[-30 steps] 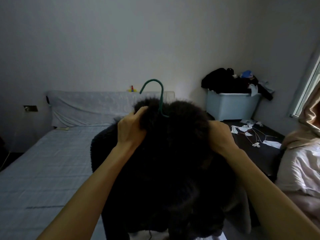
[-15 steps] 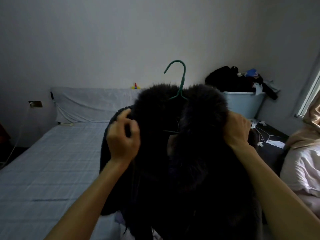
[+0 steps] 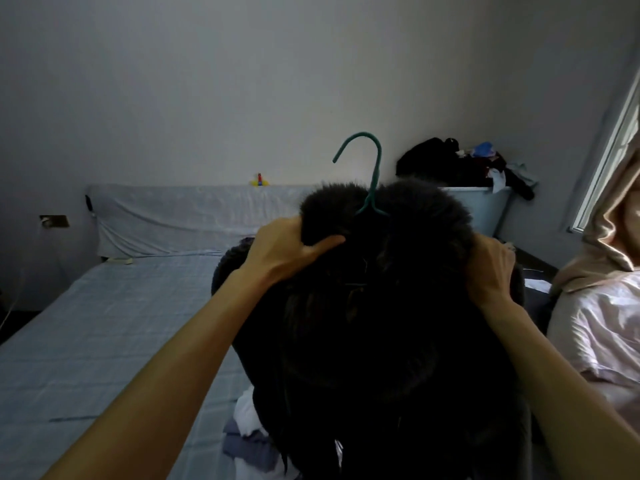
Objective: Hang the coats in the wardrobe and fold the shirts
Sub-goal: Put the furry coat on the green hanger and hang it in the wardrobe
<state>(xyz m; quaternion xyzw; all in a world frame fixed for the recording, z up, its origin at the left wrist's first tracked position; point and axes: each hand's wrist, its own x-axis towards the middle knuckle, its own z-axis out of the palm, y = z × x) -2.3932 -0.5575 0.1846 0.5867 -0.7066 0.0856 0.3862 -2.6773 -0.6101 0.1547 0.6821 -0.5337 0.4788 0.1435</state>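
Dim bedroom: bed point(image 3: 104, 323) at left, bin point(image 3: 485, 209) far right, heaped with clothes. One black coat point(image 3: 381, 341) held up at near centre on one green hanger point(image 3: 375, 168), hook upright. Half second ago left hand point(image 3: 287, 251) was loose; now clamped on fur collar. Right hand point(image 3: 490, 268) clenched on collar's right side. Coat judged seated on hanger, ready for wardrobe, which is not seen.

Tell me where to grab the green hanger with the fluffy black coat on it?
Probably grip the green hanger by its neck above the fur collar, reaching from above: only its upright hook shows; the rest is buried in the black coat.
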